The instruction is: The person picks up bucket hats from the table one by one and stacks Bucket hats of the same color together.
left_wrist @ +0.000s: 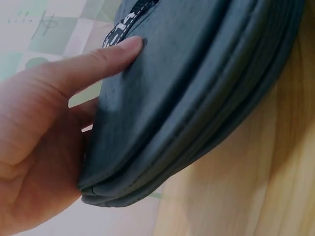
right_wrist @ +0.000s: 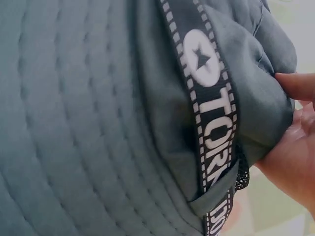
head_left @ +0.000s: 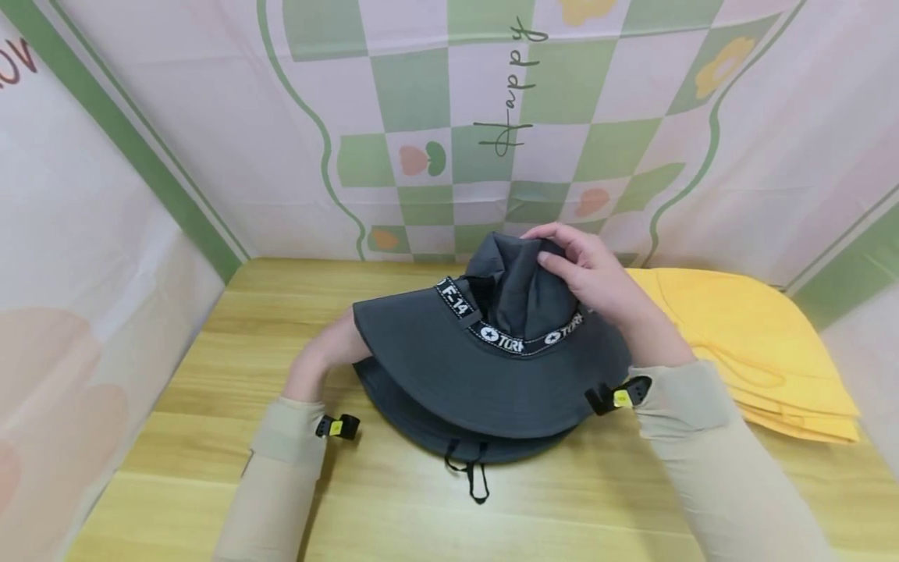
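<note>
A dark grey bucket hat (head_left: 485, 382) with a wide brim and a black-and-white lettered band (head_left: 502, 339) is held over the table, its crown dented. Beneath its brim shows another dark grey brim (head_left: 421, 433), from which a black cord (head_left: 480, 484) hangs. My left hand (left_wrist: 44, 123) grips the brim edge at the left, thumb (left_wrist: 115, 56) on its face and the other fingers mostly hidden behind. In the head view the brim covers most of that hand. My right hand (head_left: 590, 269) pinches the top of the crown (right_wrist: 266, 93) between thumb and fingers.
Yellow fabric hats (head_left: 758, 343), layered together with a thin yellow cord, lie at the right of the wooden table (head_left: 232, 375). A patterned cloth (head_left: 414, 86) hangs at the back, with more cloth at the left side (head_left: 84, 234).
</note>
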Tool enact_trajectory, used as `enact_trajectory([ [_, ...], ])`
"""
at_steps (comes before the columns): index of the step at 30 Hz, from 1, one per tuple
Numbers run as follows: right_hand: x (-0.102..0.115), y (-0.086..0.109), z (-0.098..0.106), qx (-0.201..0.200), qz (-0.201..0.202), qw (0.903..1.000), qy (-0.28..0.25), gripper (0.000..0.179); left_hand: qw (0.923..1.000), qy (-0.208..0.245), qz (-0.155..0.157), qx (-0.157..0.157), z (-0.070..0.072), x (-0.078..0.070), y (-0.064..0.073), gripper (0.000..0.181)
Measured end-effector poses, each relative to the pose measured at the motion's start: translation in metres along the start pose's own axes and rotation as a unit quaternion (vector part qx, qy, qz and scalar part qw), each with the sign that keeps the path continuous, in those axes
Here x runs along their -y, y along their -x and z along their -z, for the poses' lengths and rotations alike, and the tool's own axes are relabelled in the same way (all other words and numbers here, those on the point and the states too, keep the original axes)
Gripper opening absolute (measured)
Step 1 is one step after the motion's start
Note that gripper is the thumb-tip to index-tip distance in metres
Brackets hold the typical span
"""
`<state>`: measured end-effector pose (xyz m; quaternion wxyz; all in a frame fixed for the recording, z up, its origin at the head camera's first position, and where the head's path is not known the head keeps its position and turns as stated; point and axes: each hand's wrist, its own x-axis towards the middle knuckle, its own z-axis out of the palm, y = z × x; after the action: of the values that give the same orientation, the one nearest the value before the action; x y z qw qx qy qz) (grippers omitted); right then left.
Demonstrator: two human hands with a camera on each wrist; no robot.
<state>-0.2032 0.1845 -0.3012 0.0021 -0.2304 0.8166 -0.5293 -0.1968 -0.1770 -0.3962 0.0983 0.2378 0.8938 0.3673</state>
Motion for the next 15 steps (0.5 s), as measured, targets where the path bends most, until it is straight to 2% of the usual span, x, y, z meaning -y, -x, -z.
enact_trajectory([
  [2,-0.005,-0.004,-0.008,0.010,-0.016,0.9998,0.010,0.028,0.9991,0.039,-0.002,0.014,0.002,0.002,0.000,0.046],
  [6,-0.021,-0.012,-0.024,0.036,-0.030,0.9981,0.041,0.028,0.9987,0.041,-0.030,0.007,0.005,0.009,-0.003,0.050],
  [8,-0.029,-0.014,-0.032,0.048,-0.033,0.9972,0.047,0.029,0.9995,0.028,-0.011,-0.008,0.007,0.014,-0.005,0.047],
  [10,-0.036,-0.016,-0.039,0.056,-0.034,0.9963,0.054,0.029,0.9994,0.016,0.024,-0.017,0.011,0.016,-0.004,0.047],
  [13,-0.044,-0.018,-0.049,0.062,-0.043,0.9951,0.064,0.030,0.9968,0.027,0.074,-0.010,0.016,0.017,-0.001,0.057],
  [15,-0.048,-0.019,-0.055,0.064,-0.043,0.9946,0.070,0.030,0.9951,0.040,0.090,0.003,0.019,0.015,0.001,0.062],
])
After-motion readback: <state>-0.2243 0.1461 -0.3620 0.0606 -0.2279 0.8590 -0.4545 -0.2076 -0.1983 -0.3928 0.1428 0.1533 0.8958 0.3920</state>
